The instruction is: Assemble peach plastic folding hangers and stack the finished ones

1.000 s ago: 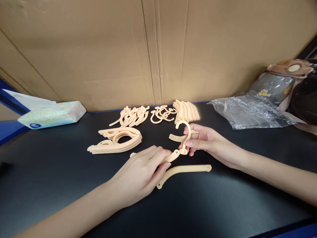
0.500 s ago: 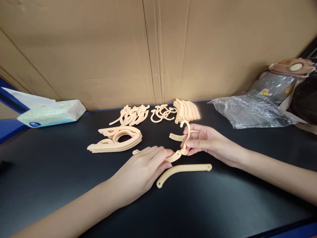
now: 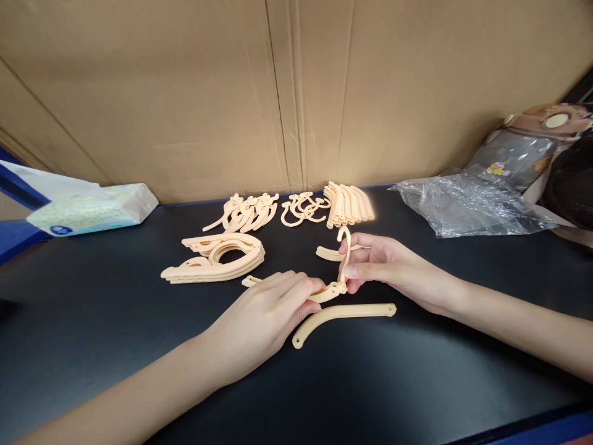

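Note:
My left hand is closed on a peach plastic hanger arm that pokes out from under its fingers. My right hand pinches a peach hook, whose lower end meets the tip of that arm. A second curved hanger arm lies loose on the black table just in front of both hands. Another loose arm lies behind my right hand's fingers.
Behind the hands lie a stack of assembled hangers, a pile of shaped parts, loose hooks and a row of arms. A tissue pack sits far left, a crumpled plastic bag far right, cardboard behind.
The hook has turned in my right hand and now shows edge-on, thinner. Its lower end has settled lower against the arm tip. Both hands stay in place.

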{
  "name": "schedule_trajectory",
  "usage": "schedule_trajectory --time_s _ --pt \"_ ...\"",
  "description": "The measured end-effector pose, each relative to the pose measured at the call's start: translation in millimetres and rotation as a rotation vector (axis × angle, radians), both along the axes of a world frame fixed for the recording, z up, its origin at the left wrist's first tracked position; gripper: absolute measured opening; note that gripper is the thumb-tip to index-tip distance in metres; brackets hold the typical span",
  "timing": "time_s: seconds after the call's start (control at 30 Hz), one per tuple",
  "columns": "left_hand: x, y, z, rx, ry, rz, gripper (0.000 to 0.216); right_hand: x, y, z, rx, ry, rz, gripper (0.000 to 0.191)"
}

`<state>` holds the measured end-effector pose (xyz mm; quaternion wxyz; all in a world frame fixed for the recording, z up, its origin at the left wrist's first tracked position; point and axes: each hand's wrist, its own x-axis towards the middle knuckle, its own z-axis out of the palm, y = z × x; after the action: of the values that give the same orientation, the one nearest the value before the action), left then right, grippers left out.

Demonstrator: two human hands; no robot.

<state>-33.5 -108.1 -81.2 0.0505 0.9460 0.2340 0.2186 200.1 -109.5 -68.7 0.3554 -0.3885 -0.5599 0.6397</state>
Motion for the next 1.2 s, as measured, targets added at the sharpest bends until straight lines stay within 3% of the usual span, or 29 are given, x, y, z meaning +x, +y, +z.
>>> schedule_trajectory --time_s 0.63,1.2 --pt "1.9 -0.3 1.1 -0.006 -0.01 0.036 0.011 -4.4 -2.3 -1.0 -0.019 0.026 -0.101 0.02" --pt "2.8 -0.7 1.1 0.118 0.007 0.06 0.019 -7.3 -2.5 -1.4 0.021 -0.038 -0.144 0.02"
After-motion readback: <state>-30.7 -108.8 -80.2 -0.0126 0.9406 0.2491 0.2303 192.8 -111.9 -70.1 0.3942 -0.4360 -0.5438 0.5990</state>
